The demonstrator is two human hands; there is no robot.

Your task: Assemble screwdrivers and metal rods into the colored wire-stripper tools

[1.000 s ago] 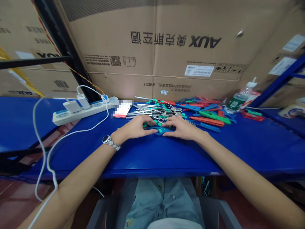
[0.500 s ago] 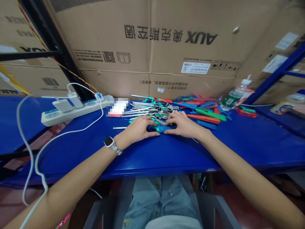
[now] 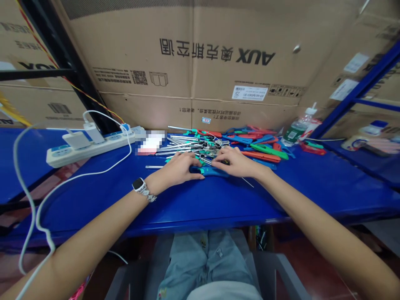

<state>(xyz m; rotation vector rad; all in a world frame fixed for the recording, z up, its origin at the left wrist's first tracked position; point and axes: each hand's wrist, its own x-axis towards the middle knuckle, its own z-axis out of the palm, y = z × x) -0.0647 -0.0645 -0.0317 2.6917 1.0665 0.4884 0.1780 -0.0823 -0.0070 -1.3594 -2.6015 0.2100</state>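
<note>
A blue handle (image 3: 213, 171) lies level near the middle of the blue table. My left hand (image 3: 179, 168) grips its left end between thumb and fingers. Over its right end is my right hand (image 3: 233, 161), fingers pinched together; what sits between those fingertips is too small to make out. Just behind both hands is a pile of metal rods (image 3: 179, 146) with teal-green parts. Red, blue and green plastic handles (image 3: 265, 148) are heaped to the right of the rods.
A white power strip (image 3: 68, 156) with plugs and cables lies at the left. A bottle with a green label (image 3: 293, 134) stands at the back right. Behind the table rises a large cardboard sheet (image 3: 140, 25). Another bottle (image 3: 368, 135) is farther right.
My right hand has come off the right end of the blue handle and its fingers have drawn together above it. The whole view has shifted slightly.
</note>
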